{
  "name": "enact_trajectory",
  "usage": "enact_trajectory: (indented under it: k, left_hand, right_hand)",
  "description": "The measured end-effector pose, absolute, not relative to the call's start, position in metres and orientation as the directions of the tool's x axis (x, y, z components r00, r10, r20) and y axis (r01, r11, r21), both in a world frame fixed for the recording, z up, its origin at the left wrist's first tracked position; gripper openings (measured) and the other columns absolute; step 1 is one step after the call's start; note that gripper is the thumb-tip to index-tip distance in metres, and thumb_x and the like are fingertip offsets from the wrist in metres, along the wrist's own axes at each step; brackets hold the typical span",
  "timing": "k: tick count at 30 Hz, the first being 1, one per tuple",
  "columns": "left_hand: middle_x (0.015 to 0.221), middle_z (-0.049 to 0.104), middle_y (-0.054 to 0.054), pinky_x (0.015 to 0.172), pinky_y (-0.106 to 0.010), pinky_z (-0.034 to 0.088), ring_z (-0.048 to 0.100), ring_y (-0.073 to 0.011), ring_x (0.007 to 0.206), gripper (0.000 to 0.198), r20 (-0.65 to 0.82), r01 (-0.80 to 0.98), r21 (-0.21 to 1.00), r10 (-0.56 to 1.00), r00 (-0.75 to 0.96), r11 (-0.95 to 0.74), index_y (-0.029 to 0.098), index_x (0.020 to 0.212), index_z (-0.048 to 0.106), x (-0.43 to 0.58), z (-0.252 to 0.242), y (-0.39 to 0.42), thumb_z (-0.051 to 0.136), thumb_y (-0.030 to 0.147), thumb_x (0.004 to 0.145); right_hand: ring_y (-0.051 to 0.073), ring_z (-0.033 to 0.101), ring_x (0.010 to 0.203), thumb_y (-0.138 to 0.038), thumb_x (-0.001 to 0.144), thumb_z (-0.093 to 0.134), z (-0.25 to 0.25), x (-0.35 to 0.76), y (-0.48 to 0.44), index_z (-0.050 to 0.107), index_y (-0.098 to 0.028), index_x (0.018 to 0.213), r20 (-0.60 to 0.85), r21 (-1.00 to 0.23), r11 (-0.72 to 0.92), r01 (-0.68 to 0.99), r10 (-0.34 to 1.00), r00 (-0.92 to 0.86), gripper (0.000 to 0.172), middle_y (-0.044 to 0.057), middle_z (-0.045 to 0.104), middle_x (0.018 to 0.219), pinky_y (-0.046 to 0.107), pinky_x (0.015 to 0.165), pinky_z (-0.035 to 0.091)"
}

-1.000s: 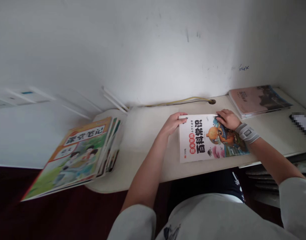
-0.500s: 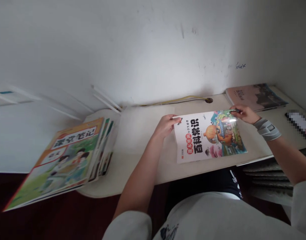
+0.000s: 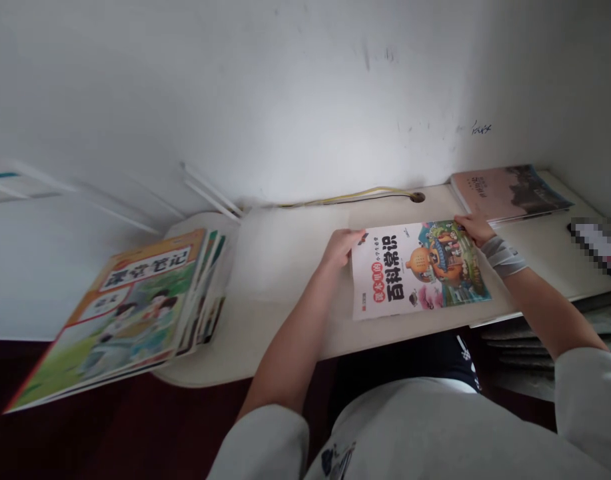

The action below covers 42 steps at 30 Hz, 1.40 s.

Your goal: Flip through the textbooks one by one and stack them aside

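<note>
Book [image 3: 422,270], one, cover up, title side toward your left: lying over the worktop [image 3: 280,253] just inside its near edge, between two stacks; whether its underside touches the surface cannot be told. Left hand [image 3: 342,247], closed on the book's far left corner. Right hand [image 3: 476,229], closed on its far right corner, your wrist in a grey band [image 3: 505,259], one. State of work, as judged: two stacks are set down at opposite ends, and the book you hold is on neither; left over is that single loose book, its placing not yet done. Left stack [image 3: 135,313], one, at the worktop's rounded left end, jutting past the edge; several books, lower ones too blurred to count, slightly fanned. Right stack [image 3: 505,193], one, at the far right corner, squared more neatly; at least two books, the exact number unclear. Phone-like object [image 3: 598,243], one, masked, by the right end. Cables, two, a yellow one [image 3: 370,193] and a dark one, along the far edge to a hole [image 3: 418,197], one. Layered pile [image 3: 522,360], one, beneath the near edge at your right, layers not countable.
</note>
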State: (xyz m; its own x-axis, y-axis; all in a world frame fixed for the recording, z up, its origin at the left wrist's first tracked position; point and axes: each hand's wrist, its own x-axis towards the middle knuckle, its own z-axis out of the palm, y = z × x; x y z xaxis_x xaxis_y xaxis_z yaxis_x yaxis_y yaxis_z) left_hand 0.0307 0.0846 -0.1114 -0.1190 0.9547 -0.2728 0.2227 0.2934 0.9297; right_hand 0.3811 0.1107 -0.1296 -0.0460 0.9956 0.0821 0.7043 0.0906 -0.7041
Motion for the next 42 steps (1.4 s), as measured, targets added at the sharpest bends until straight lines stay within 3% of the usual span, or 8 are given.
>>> enact_trajectory:
  k: [4, 8, 11, 13, 19, 29, 35, 42]
  left_hand:
    - [0.054, 0.061, -0.007, 0.056, -0.032, 0.044, 0.065, -0.0298, 0.071, 0.022, -0.248, 0.429, 0.849, 0.949, -0.194, 0.309, 0.016, 0.059, 0.059, 0.030, -0.112, 0.093, 0.072, 0.033, 0.055]
    - [0.098, 0.067, -0.015, 0.083, -0.040, 0.045, 0.056, -0.0349, 0.108, 0.033, -0.032, 0.737, 0.652, 0.977, -0.210, 0.180, 0.017, 0.094, 0.062, 0.039, -0.104, 0.087, 0.070, 0.028, 0.064]
    - [0.132, 0.051, -0.019, 0.102, -0.048, 0.031, 0.041, -0.0330, 0.127, 0.035, 0.169, 0.939, 0.329, 0.984, 0.048, -0.102, 0.016, 0.115, 0.055, 0.061, -0.104, 0.073, 0.052, 0.021, 0.081]
    - [0.141, 0.042, -0.016, 0.109, -0.050, 0.022, 0.032, -0.0308, 0.134, 0.038, 0.143, 0.934, 0.245, 0.963, 0.229, -0.259, 0.016, 0.124, 0.051, 0.080, -0.108, 0.066, 0.041, 0.020, 0.087]
    - [0.131, 0.052, -0.018, 0.107, -0.055, 0.018, 0.039, -0.0327, 0.127, 0.038, 0.101, 0.896, 0.291, 0.942, 0.321, -0.336, 0.015, 0.123, 0.053, 0.110, -0.117, 0.062, 0.038, 0.029, 0.092]
    - [0.089, 0.067, -0.008, 0.078, -0.031, 0.042, 0.060, -0.0211, 0.085, 0.023, 0.090, 0.826, 0.440, 0.932, 0.350, -0.352, 0.019, 0.085, 0.069, 0.097, -0.100, 0.101, 0.047, 0.026, 0.085]
    - [0.060, 0.060, -0.001, 0.062, -0.026, 0.038, 0.054, -0.0153, 0.061, 0.026, 0.013, 0.757, 0.510, 0.883, 0.469, -0.409, 0.017, 0.065, 0.067, 0.088, -0.094, 0.122, 0.049, 0.029, 0.080]
    - [0.058, 0.059, 0.000, 0.057, -0.024, 0.035, 0.051, -0.0142, 0.057, 0.023, -0.035, 0.689, 0.572, 0.825, 0.564, -0.446, 0.018, 0.063, 0.065, 0.087, -0.083, 0.128, 0.052, 0.033, 0.075]
  right_hand:
    - [0.026, 0.065, 0.072, -0.048, 0.084, 0.043, -0.135, 0.384, 0.121, 0.067, -0.017, 0.062, 0.016, -0.516, -0.016, 0.856, 0.999, 0.028, 0.045, 0.010, 0.064, 0.056, 0.035, 0.069, 0.049]
    - [0.030, 0.065, 0.089, -0.039, 0.082, 0.047, -0.135, 0.381, 0.128, 0.074, -0.014, 0.074, -0.011, -0.363, -0.037, 0.931, 0.999, 0.035, 0.038, 0.017, 0.071, 0.078, 0.036, 0.078, 0.047]
    - [0.029, 0.065, 0.092, -0.040, 0.083, 0.045, -0.135, 0.379, 0.129, 0.075, -0.014, 0.085, -0.021, -0.291, -0.043, 0.956, 0.999, 0.038, 0.040, 0.017, 0.072, 0.086, 0.036, 0.080, 0.047]
    - [0.029, 0.065, 0.092, -0.041, 0.083, 0.044, -0.136, 0.379, 0.130, 0.075, -0.015, 0.089, -0.026, -0.261, -0.044, 0.964, 0.999, 0.038, 0.041, 0.018, 0.072, 0.088, 0.037, 0.080, 0.047]
    - [0.032, 0.064, 0.091, -0.044, 0.084, 0.042, -0.133, 0.380, 0.130, 0.073, -0.010, 0.088, -0.019, -0.251, -0.033, 0.967, 0.999, 0.029, 0.046, 0.021, 0.070, 0.089, 0.040, 0.081, 0.046]
    - [0.018, 0.060, 0.072, -0.049, 0.086, 0.039, -0.120, 0.383, 0.109, 0.063, -0.013, 0.087, 0.154, -0.489, 0.060, 0.870, 0.988, 0.019, 0.043, 0.010, 0.068, 0.081, 0.029, 0.068, 0.046]
    - [0.017, 0.057, 0.069, -0.051, 0.079, 0.050, -0.118, 0.386, 0.113, 0.060, -0.016, 0.072, 0.145, -0.597, 0.119, 0.794, 0.989, -0.040, 0.037, 0.006, 0.066, 0.074, 0.029, 0.065, 0.046]
    - [0.016, 0.056, 0.070, -0.060, 0.062, 0.063, -0.107, 0.392, 0.119, 0.065, -0.016, 0.080, 0.042, -0.825, 0.171, 0.538, 0.969, -0.244, 0.047, 0.005, 0.067, 0.077, 0.029, 0.065, 0.045]
